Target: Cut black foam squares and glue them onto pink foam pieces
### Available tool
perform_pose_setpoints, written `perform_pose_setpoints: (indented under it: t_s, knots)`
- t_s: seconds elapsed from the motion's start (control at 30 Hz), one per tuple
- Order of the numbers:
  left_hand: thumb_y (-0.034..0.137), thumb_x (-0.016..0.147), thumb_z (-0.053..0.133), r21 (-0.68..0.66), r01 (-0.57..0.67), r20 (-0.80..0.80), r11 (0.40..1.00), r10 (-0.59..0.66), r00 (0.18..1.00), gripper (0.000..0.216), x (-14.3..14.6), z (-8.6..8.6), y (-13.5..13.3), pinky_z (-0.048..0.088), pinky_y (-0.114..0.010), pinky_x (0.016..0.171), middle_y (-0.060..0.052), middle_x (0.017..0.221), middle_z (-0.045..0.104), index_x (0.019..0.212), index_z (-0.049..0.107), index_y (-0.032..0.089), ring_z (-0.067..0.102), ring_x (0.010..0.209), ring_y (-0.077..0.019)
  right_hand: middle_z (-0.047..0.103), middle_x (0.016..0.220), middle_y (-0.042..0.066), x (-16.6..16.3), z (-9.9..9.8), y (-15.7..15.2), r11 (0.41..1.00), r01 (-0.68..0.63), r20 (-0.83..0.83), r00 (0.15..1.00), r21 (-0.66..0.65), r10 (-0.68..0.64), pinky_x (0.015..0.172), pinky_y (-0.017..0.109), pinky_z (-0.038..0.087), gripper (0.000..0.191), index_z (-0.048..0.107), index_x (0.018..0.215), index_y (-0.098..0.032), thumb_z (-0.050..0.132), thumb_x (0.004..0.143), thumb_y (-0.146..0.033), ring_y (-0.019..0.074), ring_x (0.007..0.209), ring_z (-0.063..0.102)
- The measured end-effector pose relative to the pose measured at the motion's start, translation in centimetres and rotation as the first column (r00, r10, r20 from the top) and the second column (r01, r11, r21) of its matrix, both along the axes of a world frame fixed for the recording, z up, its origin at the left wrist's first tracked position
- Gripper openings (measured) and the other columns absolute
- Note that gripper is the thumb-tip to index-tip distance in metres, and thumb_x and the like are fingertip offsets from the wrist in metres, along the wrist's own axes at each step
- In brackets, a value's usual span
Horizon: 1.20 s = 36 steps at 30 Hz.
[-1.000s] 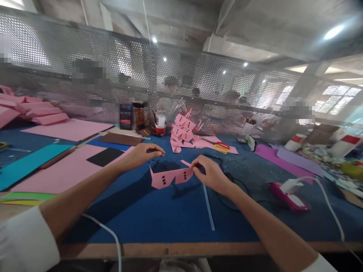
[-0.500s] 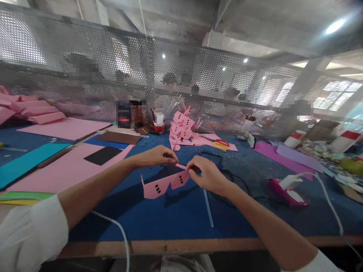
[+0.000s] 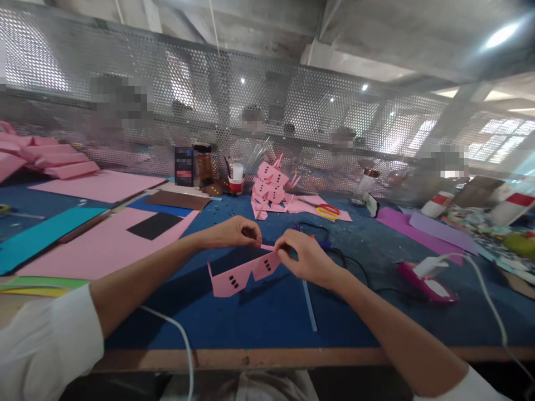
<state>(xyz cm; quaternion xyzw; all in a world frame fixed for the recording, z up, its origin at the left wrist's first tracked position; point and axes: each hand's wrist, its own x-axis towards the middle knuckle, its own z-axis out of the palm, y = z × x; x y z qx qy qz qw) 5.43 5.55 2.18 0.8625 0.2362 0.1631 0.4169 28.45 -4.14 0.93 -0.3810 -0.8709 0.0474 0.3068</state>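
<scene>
My R fingers (image 3: 284, 243) pinch glasses (image 3: 243, 274) by R end, L fingers (image 3: 252, 236) the strip (image 3: 268, 247); long way runs L, twd me.

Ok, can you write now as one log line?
pink paper glasses: held above blue table; left hand: pinching side strip; right hand: gripping glasses beside strip; similar pink pieces: piled beyond

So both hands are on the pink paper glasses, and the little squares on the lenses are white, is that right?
Not quite: the head view shows that the little squares are black, not white. The left hand and right hand are both on the pink paper glasses.
</scene>
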Motion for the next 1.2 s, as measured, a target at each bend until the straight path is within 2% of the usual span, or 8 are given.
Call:
perform_pose_setpoints:
  t_s: [0.1,0.3,0.47,0.63,0.93,1.07,1.2]
  knots:
    - [0.028,0.077,0.064,0.021,-0.008,-0.008,1.000,0.008,1.000,0.015,0.1,-0.1,0.0,0.046,-0.025,0.069,-0.002,0.081,0.071,0.084,0.071,0.017,0.063,0.076,-0.0164,0.059,0.086,0.002,0.0,0.0,0.0,1.000,0.000,0.006,1.000,0.004,0.000,0.077,0.029,0.042,0.014,0.056,0.091,-0.021,0.050,0.086,-0.009,0.0158,0.082,0.054]
    - [0.027,0.077,0.063,0.220,-0.099,-0.040,0.970,0.111,0.993,0.013,0.4,-0.6,-0.5,0.046,-0.027,0.071,-0.002,0.080,0.072,0.082,0.071,0.018,0.064,0.077,-0.0171,0.060,0.087,0.003,-0.2,-0.2,0.0,1.000,0.001,0.024,1.000,-0.006,-0.001,0.076,0.029,0.042,0.015,0.058,0.092,-0.021,0.051,0.085,-0.010,0.0166,0.083,0.055]
    - [0.028,0.078,0.061,0.216,-0.101,-0.031,0.971,0.110,0.993,0.012,0.5,-0.8,-0.8,0.046,-0.028,0.075,-0.002,0.081,0.071,0.082,0.069,0.019,0.064,0.078,-0.0174,0.061,0.089,0.003,-0.2,-0.3,-0.1,1.000,-0.003,0.017,1.000,-0.016,0.003,0.078,0.029,0.042,0.016,0.058,0.093,-0.021,0.051,0.086,-0.009,0.0166,0.085,0.056]
    - [0.029,0.078,0.061,0.141,-0.072,-0.025,0.987,0.076,0.997,0.018,0.3,-0.8,-0.6,0.047,-0.025,0.072,-0.002,0.086,0.072,0.090,0.070,0.019,0.064,0.081,-0.0174,0.061,0.087,0.003,-0.1,-0.3,0.0,1.000,0.007,0.011,1.000,-0.006,-0.007,0.078,0.029,0.043,0.015,0.058,0.092,-0.021,0.050,0.087,-0.011,0.0168,0.085,0.056]
    - [0.034,0.082,0.059,0.054,-0.064,0.021,0.996,0.063,0.998,0.020,0.1,-0.8,-0.2,0.048,-0.027,0.076,-0.004,0.087,0.070,0.087,0.069,0.018,0.063,0.083,-0.0181,0.061,0.087,0.003,0.0,-0.4,0.2,1.000,0.018,0.003,1.000,-0.011,-0.018,0.078,0.029,0.043,0.016,0.058,0.093,-0.022,0.050,0.086,-0.010,0.0166,0.083,0.056]
    - [0.040,0.085,0.059,-0.094,-0.030,0.033,0.995,0.033,0.999,0.026,-0.2,-0.6,0.0,0.049,-0.030,0.080,-0.006,0.092,0.071,0.093,0.068,0.017,0.065,0.088,-0.0197,0.060,0.086,0.002,0.0,-0.4,0.2,1.000,0.013,-0.002,1.000,-0.008,-0.013,0.077,0.029,0.043,0.016,0.058,0.092,-0.022,0.050,0.086,-0.009,0.0165,0.083,0.056]
    - [0.046,0.085,0.060,-0.223,0.006,0.062,0.975,0.008,0.998,0.030,-0.4,-1.0,0.4,0.049,-0.030,0.078,-0.006,0.087,0.070,0.093,0.067,0.018,0.065,0.083,-0.0187,0.060,0.086,0.003,0.0,-0.3,0.1,1.000,0.012,0.000,1.000,-0.002,-0.012,0.077,0.029,0.043,0.015,0.058,0.092,-0.022,0.049,0.087,-0.010,0.0167,0.084,0.056]
